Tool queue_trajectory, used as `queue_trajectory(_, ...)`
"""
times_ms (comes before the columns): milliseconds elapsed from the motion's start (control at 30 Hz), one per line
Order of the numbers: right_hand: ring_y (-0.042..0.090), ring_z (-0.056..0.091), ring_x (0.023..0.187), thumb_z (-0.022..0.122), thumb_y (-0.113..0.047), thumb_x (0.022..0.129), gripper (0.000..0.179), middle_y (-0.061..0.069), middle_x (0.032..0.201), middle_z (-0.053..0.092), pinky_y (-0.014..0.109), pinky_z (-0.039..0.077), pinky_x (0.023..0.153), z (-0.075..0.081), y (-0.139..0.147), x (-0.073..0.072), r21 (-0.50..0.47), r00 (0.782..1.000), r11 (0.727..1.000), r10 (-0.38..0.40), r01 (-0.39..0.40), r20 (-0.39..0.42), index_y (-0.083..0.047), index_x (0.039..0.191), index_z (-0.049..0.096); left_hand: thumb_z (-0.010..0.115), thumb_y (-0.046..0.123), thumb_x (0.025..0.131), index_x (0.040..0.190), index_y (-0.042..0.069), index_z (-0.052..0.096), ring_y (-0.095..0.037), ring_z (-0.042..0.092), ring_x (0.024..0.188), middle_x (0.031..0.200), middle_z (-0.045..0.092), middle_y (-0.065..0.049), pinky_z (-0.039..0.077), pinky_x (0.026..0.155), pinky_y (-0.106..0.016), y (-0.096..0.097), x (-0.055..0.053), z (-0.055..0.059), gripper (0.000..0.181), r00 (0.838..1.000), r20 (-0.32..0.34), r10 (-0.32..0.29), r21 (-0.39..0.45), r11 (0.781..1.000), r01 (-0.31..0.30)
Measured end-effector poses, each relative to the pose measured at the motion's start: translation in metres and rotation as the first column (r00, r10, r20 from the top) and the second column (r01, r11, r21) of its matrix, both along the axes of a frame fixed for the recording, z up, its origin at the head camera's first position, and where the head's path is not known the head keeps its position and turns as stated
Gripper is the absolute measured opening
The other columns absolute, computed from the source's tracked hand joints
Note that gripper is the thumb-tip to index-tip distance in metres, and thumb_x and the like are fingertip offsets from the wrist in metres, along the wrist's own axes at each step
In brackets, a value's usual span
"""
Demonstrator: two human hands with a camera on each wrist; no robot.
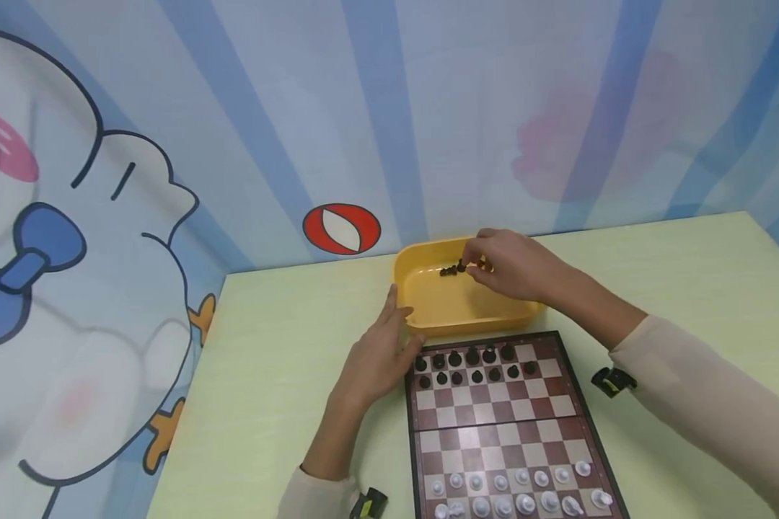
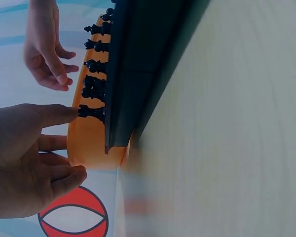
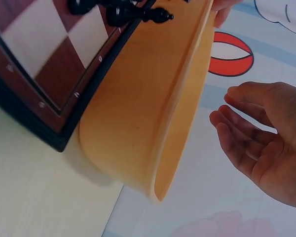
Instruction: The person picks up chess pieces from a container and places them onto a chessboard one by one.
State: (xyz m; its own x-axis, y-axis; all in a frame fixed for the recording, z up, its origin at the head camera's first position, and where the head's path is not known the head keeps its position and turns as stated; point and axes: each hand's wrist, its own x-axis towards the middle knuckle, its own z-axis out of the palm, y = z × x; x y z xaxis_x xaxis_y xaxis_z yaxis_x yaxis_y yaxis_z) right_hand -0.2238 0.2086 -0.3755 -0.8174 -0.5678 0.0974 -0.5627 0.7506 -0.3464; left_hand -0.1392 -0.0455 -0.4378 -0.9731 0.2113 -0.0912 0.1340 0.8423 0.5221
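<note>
My right hand [image 1: 518, 267] hovers over the yellow tray [image 1: 457, 306], fingers loosely bent; in the right wrist view nothing shows between its fingertips. Several black chess pieces [image 1: 449, 271] lie in the tray near those fingertips. My left hand [image 1: 375, 364] is spread at the tray's left end, fingers beside the rim. Its thumb reaches the chessboard's far left corner, where the thumb tip meets the top of a black rook [image 2: 92, 112] in the left wrist view. The chessboard [image 1: 496, 414] carries two rows of black pieces [image 1: 472, 355] at its far end.
White chess pieces [image 1: 503, 507] stand in two rows at the board's near end, a few of them tilted or lying. A pale yellow-green table [image 1: 266, 360] surrounds the board and tray. Behind the tray rises a wall [image 1: 266, 108] with cartoon pictures.
</note>
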Motion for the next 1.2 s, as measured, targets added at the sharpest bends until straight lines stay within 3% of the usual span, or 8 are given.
queue_trajectory(267,0.032,0.071,0.101,0.071,-0.009,0.101,0.017,0.016,0.112,0.074,0.047,0.062,0.086,-0.007,-0.024,-0.029,0.089,0.996,0.992,0.085,-0.084,-0.012,-0.001,0.115,0.075,0.066,0.04,0.105,0.158,0.013,0.05,-0.028,0.048,0.152,0.18,0.012,0.001,0.049,0.116,-0.049,-0.002,0.004,-0.001,0.061,1.0,-0.004,0.009,-0.01,1.0,-0.009)
queue_trajectory(433,0.032,0.07,0.105,0.073,-0.008,0.1,0.019,0.016,0.112,0.074,0.047,0.061,0.09,-0.018,-0.039,-0.043,0.155,0.99,0.978,0.135,-0.14,0.041,0.001,0.117,0.076,0.067,0.039,0.105,0.158,0.015,0.051,-0.027,0.046,0.153,0.18,0.012,0.003,0.049,0.117,-0.048,-0.003,0.004,0.0,0.06,1.0,-0.005,0.008,-0.018,1.0,-0.008)
queue_trajectory(633,0.029,0.07,0.096,0.071,-0.005,0.1,0.011,0.014,0.104,0.074,0.043,0.059,0.084,-0.032,-0.046,-0.055,0.21,0.985,0.963,0.157,-0.168,0.066,0.0,0.109,0.076,0.066,0.038,0.105,0.16,0.014,0.049,-0.026,0.044,0.155,0.18,0.012,0.003,0.047,0.118,-0.048,0.002,0.005,-0.002,0.062,1.0,0.0,-0.004,0.009,1.0,0.004)
queue_trajectory(733,0.02,0.057,0.074,0.07,-0.004,0.101,0.008,0.007,0.083,0.065,0.036,0.049,0.069,-0.038,-0.041,-0.059,0.231,0.986,0.96,0.144,-0.16,0.081,-0.001,0.095,0.074,0.066,0.039,0.106,0.159,0.013,0.049,-0.026,0.044,0.155,0.18,0.012,0.003,0.048,0.118,-0.048,0.006,0.005,-0.001,0.061,1.0,0.006,-0.024,0.009,1.0,0.024)
queue_trajectory(800,0.016,0.042,0.066,0.068,-0.004,0.102,0.021,0.001,0.071,0.05,0.032,0.04,0.064,-0.039,-0.038,-0.06,0.226,0.986,0.962,0.139,-0.155,0.088,-0.004,0.081,0.066,0.065,0.039,0.106,0.158,0.013,0.05,-0.025,0.044,0.155,0.18,0.012,0.003,0.048,0.118,-0.047,0.009,0.005,0.001,0.06,0.999,0.007,-0.034,-0.003,0.999,0.034)
queue_trajectory(967,0.014,0.02,0.063,0.062,0.003,0.103,0.047,-0.004,0.069,0.019,0.029,0.026,0.06,-0.037,-0.033,-0.061,0.178,0.981,0.967,0.164,-0.181,0.106,-0.015,0.07,0.034,0.065,0.039,0.106,0.156,0.015,0.052,-0.024,0.043,0.156,0.18,0.011,0.004,0.049,0.117,-0.045,0.012,0.004,0.006,0.058,0.999,0.02,-0.038,-0.02,0.999,0.039)
queue_trajectory(1100,0.014,0.015,0.065,0.06,0.01,0.099,0.051,-0.004,0.071,0.014,0.031,0.022,0.063,-0.036,-0.032,-0.062,0.152,0.974,0.965,0.197,-0.213,0.114,-0.017,0.073,0.024,0.065,0.039,0.106,0.157,0.015,0.051,-0.024,0.042,0.156,0.18,0.011,0.004,0.049,0.117,-0.045,0.012,0.004,0.007,0.058,0.999,0.022,-0.042,-0.025,0.999,0.042)
queue_trajectory(1200,0.014,0.02,0.065,0.061,0.013,0.096,0.047,-0.004,0.07,0.02,0.031,0.027,0.064,-0.036,-0.034,-0.064,0.174,0.968,0.956,0.216,-0.236,0.124,-0.014,0.07,0.034,0.065,0.04,0.106,0.157,0.015,0.051,-0.024,0.042,0.156,0.18,0.011,0.004,0.049,0.117,-0.045,0.011,0.004,0.007,0.058,0.999,0.022,-0.039,-0.03,0.999,0.039)
